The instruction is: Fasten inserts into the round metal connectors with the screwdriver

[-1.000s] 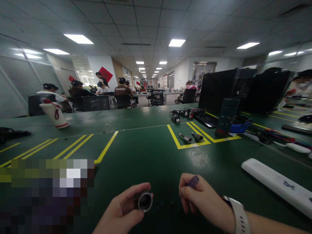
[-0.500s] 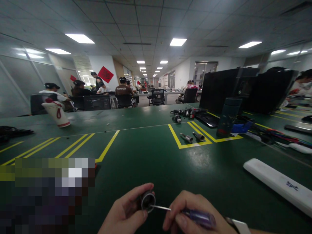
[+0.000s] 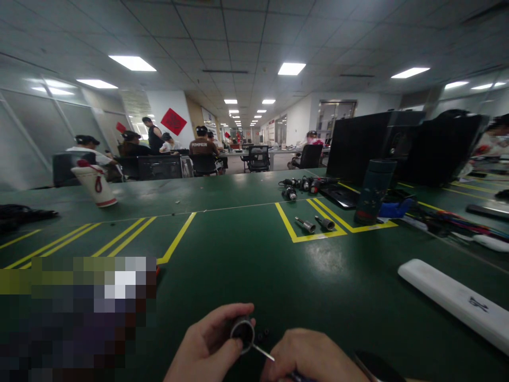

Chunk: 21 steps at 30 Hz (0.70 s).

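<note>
Ring (image 3: 242, 331) sits pinched between thumb and fingers of the left hand (image 3: 202, 350) over the near edge of the table (image 3: 254, 260), while the right hand (image 3: 314, 355) grips a screwdriver (image 3: 262, 352) whose thin tip meets the ring's rim, with small screws (image 3: 260, 336) just behind.

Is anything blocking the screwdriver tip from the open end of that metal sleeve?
Nothing visible. The screwdriver shaft runs from the right hand straight to the mouth of the metal sleeve in the left hand. Small black bits lie beyond it, off that line.
</note>
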Available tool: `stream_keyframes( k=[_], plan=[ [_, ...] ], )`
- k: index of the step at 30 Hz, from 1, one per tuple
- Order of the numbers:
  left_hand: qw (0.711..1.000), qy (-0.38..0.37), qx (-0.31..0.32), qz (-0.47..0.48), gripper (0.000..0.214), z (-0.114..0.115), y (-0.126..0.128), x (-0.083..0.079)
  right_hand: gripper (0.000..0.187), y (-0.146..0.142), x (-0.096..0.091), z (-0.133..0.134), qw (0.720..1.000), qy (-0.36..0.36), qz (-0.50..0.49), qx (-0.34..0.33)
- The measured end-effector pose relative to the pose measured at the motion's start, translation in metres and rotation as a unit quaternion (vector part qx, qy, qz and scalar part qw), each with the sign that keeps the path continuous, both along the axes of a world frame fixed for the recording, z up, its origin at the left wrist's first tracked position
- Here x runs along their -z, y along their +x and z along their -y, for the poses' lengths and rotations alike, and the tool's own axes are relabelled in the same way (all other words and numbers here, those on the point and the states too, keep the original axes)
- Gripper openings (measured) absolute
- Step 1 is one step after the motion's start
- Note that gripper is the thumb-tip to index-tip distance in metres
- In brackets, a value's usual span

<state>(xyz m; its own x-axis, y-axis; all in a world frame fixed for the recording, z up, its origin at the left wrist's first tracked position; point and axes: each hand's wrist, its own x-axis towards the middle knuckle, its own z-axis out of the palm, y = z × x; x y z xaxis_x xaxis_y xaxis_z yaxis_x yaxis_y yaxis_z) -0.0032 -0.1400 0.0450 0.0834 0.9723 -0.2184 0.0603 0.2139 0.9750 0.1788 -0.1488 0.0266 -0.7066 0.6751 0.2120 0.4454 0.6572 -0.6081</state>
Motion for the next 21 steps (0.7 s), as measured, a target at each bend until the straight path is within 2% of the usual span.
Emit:
stream_keyframes(
  k=[10, 16, 21],
  plan=[
    [0.999, 0.029, -0.029, 0.008, 0.023, -0.002, 0.004, 0.012, 0.009, -0.007, -0.008, -0.002, 0.997, -0.013, 0.075, -0.020],
    [0.999, 0.037, -0.039, -0.001, 0.020, -0.001, 0.006, 0.010, 0.005, -0.001, 0.001, 0.002, 0.999, 0.031, -0.002, -0.009],
    [1.000, 0.003, -0.029, -0.004, 0.021, 0.001, 0.006, 0.005, 0.009, -0.004, 0.006, 0.003, 0.999, 0.039, -0.009, 0.011]
  ],
)
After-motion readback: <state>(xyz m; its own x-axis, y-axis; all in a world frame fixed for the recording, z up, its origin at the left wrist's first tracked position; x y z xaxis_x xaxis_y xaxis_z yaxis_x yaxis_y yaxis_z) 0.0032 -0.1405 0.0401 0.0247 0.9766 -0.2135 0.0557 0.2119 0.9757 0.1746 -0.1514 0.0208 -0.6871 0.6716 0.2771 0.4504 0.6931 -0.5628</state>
